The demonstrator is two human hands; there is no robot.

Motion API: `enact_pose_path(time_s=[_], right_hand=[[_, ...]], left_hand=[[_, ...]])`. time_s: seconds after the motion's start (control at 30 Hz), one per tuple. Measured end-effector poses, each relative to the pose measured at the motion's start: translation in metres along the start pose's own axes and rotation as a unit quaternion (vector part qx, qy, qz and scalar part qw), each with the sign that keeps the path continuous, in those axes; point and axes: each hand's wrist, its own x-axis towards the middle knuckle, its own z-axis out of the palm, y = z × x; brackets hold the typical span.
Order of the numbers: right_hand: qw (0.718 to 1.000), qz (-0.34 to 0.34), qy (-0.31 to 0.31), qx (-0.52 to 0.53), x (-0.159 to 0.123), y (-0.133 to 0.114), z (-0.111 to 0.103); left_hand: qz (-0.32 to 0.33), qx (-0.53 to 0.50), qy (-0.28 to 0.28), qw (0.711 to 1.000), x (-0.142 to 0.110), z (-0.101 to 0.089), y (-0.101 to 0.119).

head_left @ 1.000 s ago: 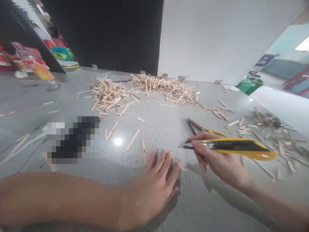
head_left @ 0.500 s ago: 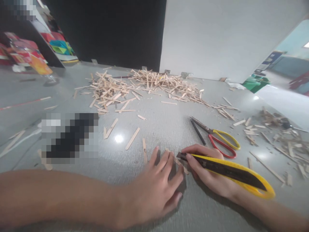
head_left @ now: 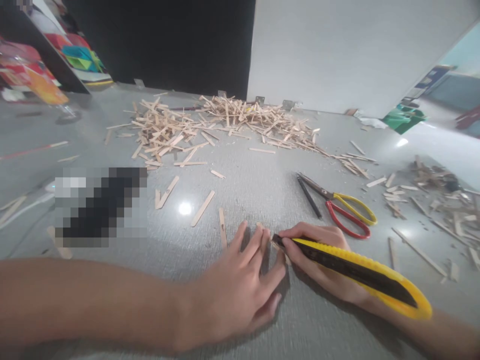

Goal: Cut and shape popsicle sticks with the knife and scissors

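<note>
Left hand (head_left: 236, 285) palm down on the grey tabletop (head_left: 240, 185), fingers splayed, thumb out to the side; not closed round anything. Its fingertips lay over a wooden craft stick (head_left: 287, 260), mostly hidden between the fingers; I couldn't tell how hard they pressed.

Right hand (head_left: 330, 281) gripped a yellow-and-black utility knife (head_left: 360, 270) firmly, thumb and fingers closed near its front, tail angled back over the wrist. Knife's nose right at the stick, beside the left index finger; blade edge too small to make out.

Just beyond the right hand: scissors (head_left: 327, 195) with one red and one yellow handle, a slim black rod (head_left: 309, 197) alongside. Farther back, near the upright panels, a heaped pile of craft sticks (head_left: 232, 120).
</note>
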Motion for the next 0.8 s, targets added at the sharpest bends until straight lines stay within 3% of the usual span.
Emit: enact_pose_path(time_s=[0.8], right_hand=[[1.0, -0.01, -0.001, 0.004, -0.0001, -0.0008, -0.0003]], left_hand=[[0.0, 0.006, 0.01, 1.0, 0.0002, -0.0023, -0.0007]])
